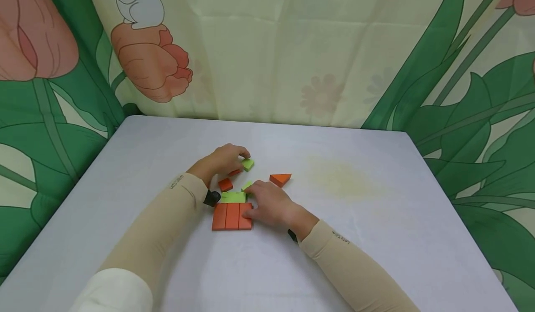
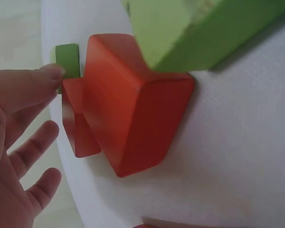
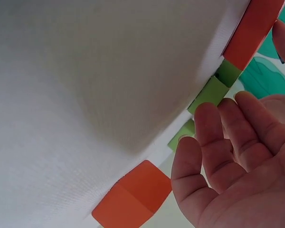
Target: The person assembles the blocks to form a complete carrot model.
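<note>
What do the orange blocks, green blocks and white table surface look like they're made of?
Orange blocks: likely painted wood, satin; smooth, softly shiny faces and rounded edges, though plastic is possible. Green blocks: probably painted wood, low sheen; one shows a rough, pale patch up close. White table surface: seemingly matte cloth, from its fine, weave-like texture.

The orange blocks (image 2: 118, 95) look smooth, like painted wood with a faint sheen, the green blocks (image 2: 168, 35) more matt. Finely woven matt cloth (image 3: 61, 85) covers the tabletop (image 1: 418, 237). The backdrop (image 1: 267, 61) is creased printed fabric
</note>
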Motion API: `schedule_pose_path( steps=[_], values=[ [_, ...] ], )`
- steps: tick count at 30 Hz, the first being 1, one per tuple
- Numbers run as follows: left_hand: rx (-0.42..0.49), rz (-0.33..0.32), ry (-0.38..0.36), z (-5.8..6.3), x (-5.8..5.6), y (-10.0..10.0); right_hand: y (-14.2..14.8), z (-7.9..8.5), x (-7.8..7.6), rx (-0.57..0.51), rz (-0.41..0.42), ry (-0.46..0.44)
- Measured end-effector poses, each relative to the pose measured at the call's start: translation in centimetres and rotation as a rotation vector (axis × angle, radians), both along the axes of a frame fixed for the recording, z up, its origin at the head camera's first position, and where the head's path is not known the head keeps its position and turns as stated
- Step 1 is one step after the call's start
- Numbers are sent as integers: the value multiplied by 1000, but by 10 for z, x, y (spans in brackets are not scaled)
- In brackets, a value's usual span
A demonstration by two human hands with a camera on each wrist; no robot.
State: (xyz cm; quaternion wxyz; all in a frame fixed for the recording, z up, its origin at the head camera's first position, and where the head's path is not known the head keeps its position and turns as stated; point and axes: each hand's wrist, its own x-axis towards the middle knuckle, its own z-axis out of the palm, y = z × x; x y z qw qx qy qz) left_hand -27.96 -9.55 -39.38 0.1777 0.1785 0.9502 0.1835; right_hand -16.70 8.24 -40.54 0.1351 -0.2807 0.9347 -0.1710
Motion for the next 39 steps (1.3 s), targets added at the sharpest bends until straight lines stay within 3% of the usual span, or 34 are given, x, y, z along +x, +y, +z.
schedule_pose_path(
  steps=[5, 12, 19, 31, 39],
  values=[
    [-21, 12, -4, 0, 4, -2, 0, 0, -1, -2, 2, -2],
    [-72, -60, 37, 3, 14, -7, 0, -1, -2, 0, 3, -5],
    [-118, -75, 66, 0, 25, -12, 1, 0, -2, 11, 7, -6],
    [-119, -116, 142, -1, 48, -29, 0, 0, -2, 16, -6, -20],
    [-156, -99, 168, -4, 56, -42, -1, 1, -1, 17, -5, -5]
  ],
)
